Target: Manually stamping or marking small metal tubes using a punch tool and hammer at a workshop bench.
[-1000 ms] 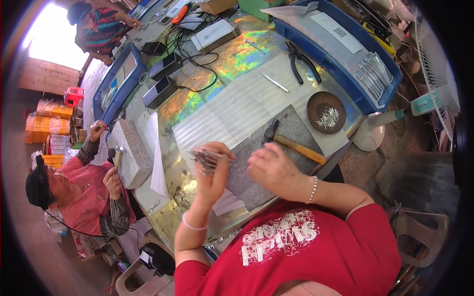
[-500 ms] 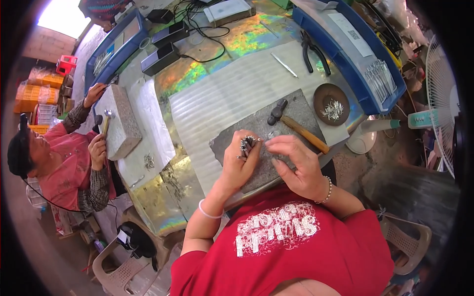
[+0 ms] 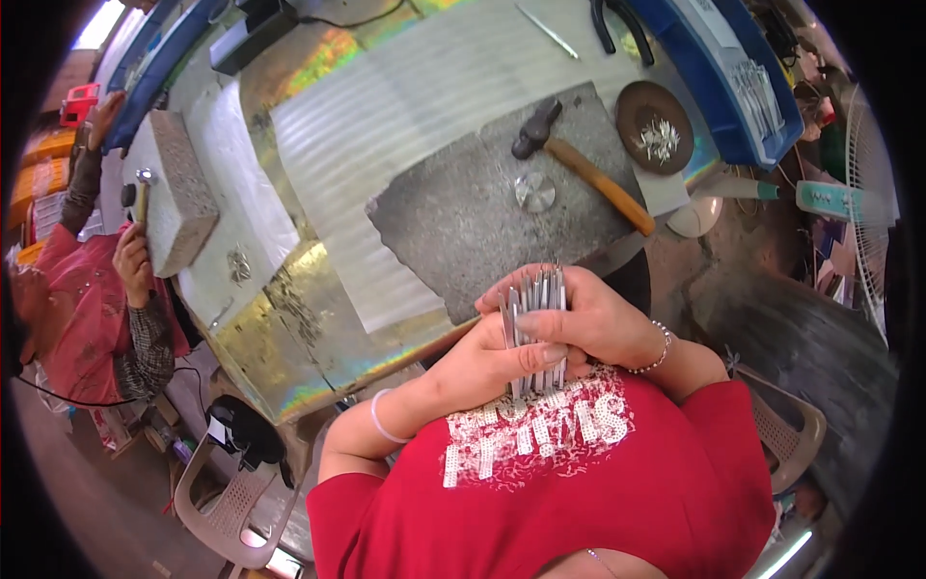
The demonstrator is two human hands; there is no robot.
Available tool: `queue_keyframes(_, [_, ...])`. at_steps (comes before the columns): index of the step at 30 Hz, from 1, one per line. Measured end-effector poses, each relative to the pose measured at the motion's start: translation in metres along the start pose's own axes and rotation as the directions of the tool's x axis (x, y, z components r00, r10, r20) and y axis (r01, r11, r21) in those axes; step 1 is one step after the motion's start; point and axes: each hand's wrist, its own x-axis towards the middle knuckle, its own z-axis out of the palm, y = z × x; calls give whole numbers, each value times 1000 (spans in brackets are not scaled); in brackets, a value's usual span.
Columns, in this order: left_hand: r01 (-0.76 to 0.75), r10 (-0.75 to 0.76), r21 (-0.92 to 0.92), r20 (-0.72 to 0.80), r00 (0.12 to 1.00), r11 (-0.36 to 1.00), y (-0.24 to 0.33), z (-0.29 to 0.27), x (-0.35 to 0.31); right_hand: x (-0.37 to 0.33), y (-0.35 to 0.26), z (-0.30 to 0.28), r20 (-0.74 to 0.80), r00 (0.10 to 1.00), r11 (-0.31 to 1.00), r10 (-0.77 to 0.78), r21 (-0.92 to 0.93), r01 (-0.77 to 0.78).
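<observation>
Against the front of my red shirt, both hands are closed round a bundle of thin metal punches [image 3: 540, 299]. My left hand [image 3: 479, 359] wraps the bundle from the left, its thumb laid across the rods. From the right, my right hand [image 3: 606, 320] grips it with the thumb pressed on the rods. The punches stand roughly upright, and their tips are too small to make out. Beyond my hands a small round silver disc [image 3: 534, 192] lies on the dark stone slab [image 3: 434, 217]. Right of the disc rests a hammer [image 3: 598, 184] with a wooden handle.
A brown dish [image 3: 632, 101] of small silver pieces sits beyond the slab's right corner. Pliers [image 3: 622, 34], a thin metal rod [image 3: 546, 30] and a blue tray [image 3: 719, 111] lie farther back. At left, another person works at a stone block [image 3: 178, 193]. A fan [image 3: 868, 193] stands at right.
My hands have come back from over the slab to my chest. My right hand, open beside the bundle before, now grips it too. The disc is uncovered, and the view has shifted.
</observation>
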Motion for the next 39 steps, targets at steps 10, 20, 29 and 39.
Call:
queue_keyframes(10, [-120, 114, -56, -100, 988, 991, -3, 4, -13, 6, 1, 1, 62, 991, 992, 119, 30, -121])
queue_keyframes(20, [-191, 167, -161, -153, 974, 968, 5, -9, -20, 38, -11, 6, 162, 978, 989, 132, -83, -120])
queue_keyframes(29, [-188, 172, -96, -159, 972, 977, 22, -11, -29, 53, -18, 8, 265, 958, 993, 109, 23, -120])
queue_keyframes(39, [-187, 167, -116, -162, 972, 975, 26, -13, -29, 56, -24, 5, 235, 960, 980, 155, -163, -118])
